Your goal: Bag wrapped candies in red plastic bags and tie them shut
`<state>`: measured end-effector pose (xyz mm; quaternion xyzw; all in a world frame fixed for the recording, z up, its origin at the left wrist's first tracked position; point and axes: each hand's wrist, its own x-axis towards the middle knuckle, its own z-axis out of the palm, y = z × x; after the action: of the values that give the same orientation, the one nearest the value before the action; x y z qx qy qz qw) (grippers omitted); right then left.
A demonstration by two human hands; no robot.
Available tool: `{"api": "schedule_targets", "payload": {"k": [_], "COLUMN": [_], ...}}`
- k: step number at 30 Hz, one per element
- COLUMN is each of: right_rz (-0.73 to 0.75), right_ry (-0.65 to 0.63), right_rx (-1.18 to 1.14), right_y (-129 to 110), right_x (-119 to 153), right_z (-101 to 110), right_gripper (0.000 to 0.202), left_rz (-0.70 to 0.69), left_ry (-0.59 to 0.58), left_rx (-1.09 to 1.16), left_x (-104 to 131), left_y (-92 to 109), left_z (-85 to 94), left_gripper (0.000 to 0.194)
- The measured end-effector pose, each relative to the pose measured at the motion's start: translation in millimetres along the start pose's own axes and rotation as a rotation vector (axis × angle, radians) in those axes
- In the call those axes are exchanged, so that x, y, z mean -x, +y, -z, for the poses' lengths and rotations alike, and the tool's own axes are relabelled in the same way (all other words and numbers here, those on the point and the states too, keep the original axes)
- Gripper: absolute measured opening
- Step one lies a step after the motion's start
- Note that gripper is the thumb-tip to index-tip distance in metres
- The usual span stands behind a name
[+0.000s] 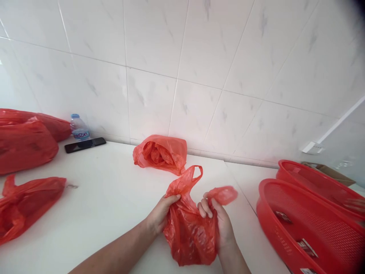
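A thin red plastic bag (191, 232) hangs between my two hands above the white table. My left hand (164, 211) is closed on its left side near the top, thumb on the outside, with one loop handle standing up beyond it. The fingers of my right hand (213, 213) wrap round the other handle, whose loop sticks out past the knuckles, slightly blurred. Whatever the bag may hold is hidden. Just behind it, against the wall, lies another red plastic bag (168, 152) with crumpled red plastic showing in its mouth.
Two red perforated baskets (268, 190) stand at right, the nearer with a few small packets inside; another person's hand (356, 205) reaches at the far one. On the left are filled red bags (28, 148), a water bottle (79, 127) and a black phone (85, 145). A tiled wall rises behind.
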<state>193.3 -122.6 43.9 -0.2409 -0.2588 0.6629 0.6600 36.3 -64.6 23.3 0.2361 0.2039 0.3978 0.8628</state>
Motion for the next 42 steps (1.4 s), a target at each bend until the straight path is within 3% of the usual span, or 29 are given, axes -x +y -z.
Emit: {"api": "schedule_targets", "payload": {"k": [4,9,11,15,17,20,22,25,27,28,31,36,39,42], "right_rz": [-0.037,-0.002,-0.011,-0.087,-0.091,-0.069,-0.053,-0.016,-0.003,0.000,-0.012,-0.137,-0.140,-0.102], "right_ry": [-0.019,0.163,0.106,-0.128,-0.114,0.025,0.113,0.251,0.262,0.232,0.093,0.039,0.017,0.026], "right_rx": [0.223,0.442,0.542,0.716,0.751,0.768,0.766,0.774,0.827,0.846,0.784,0.449,0.532,0.689], "right_y": [3.4,10.3,11.3,13.3,14.3,14.4,13.9,13.6,13.8,13.7,12.2,7.9,7.5,9.0], "right_x": [3.3,0.4,-2.3,-5.0,-5.6,-8.4,-12.0,-16.8,-16.9,-15.4,-6.6,5.6,2.4,-4.4], "right_z": [-12.8,-19.7,-14.0,-2.0,0.2,1.8,4.2,7.8,6.8,4.5,-8.7,-23.0,-13.6,-2.7], "right_gripper": [0.062,0.049,0.046,0.039,0.037,0.037,0.043,0.042,0.038,0.037,0.031,0.046,0.044,0.037], "left_rz": [0.044,0.033,0.015,-0.004,-0.017,-0.080,-0.110,-0.130,-0.153,-0.163,-0.145,-0.078,-0.101,-0.144], "left_ry": [-0.011,-0.037,-0.077,-0.161,-0.173,-0.174,-0.184,-0.217,-0.220,-0.209,-0.140,-0.044,0.011,0.058], "left_rx": [0.006,-0.032,-0.119,-0.308,-0.342,-0.375,-0.409,-0.516,-0.558,-0.548,-0.467,-0.323,-0.287,-0.257], "left_x": [0.2,3.1,4.4,5.3,5.4,7.0,9.2,13.3,15.6,16.4,16.5,8.7,3.5,2.9], "left_y": [-1.8,-1.4,-1.6,-8.3,-13.7,-19.8,-21.4,-22.2,-22.3,-22.1,-19.3,-13.2,-11.7,-10.6], "left_z": [-0.3,-4.2,-7.0,-14.0,-16.4,-16.4,-14.9,-13.6,-15.2,-16.6,-21.2,-18.7,-13.5,-11.1], "left_gripper": [0.022,0.029,0.030,0.023,0.017,0.019,0.041,0.093,0.106,0.099,0.049,0.039,0.020,0.026]}}
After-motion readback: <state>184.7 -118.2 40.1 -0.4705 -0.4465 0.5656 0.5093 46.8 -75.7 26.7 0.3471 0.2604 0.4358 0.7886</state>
